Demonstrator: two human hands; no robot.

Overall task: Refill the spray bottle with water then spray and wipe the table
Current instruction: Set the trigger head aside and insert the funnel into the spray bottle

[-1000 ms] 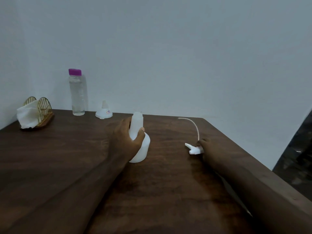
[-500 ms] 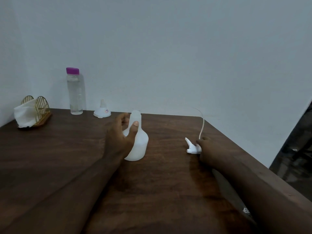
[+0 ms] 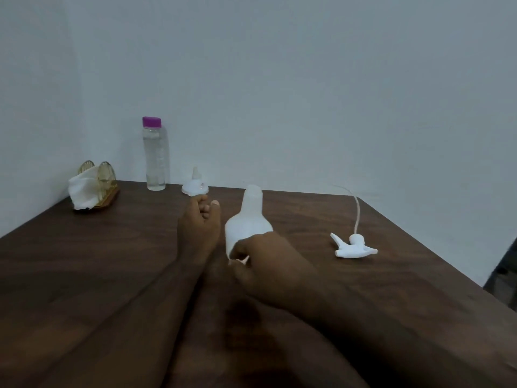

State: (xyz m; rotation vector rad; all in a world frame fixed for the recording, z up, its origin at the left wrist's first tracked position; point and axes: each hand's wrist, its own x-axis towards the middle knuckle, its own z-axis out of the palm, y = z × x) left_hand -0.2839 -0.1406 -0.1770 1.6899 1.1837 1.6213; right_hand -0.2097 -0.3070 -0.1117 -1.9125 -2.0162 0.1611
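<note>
Right hand [image 3: 268, 261] had let go of white plastic trigger sprayer with dip tube [image 3: 353, 247], left lying on dark wooden table [image 3: 112, 261]; now clasped base of open white plastic spray bottle [image 3: 247, 222], standing mid-table. Left hand [image 3: 199, 225] released bottle, fingers loosely curled, empty, reaching toward small white funnel [image 3: 194, 186]. Refill next.

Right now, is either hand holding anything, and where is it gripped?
The right hand grips the white spray bottle low on its body, near the base. The left hand is beside it, fingers extended, holding nothing.
</note>
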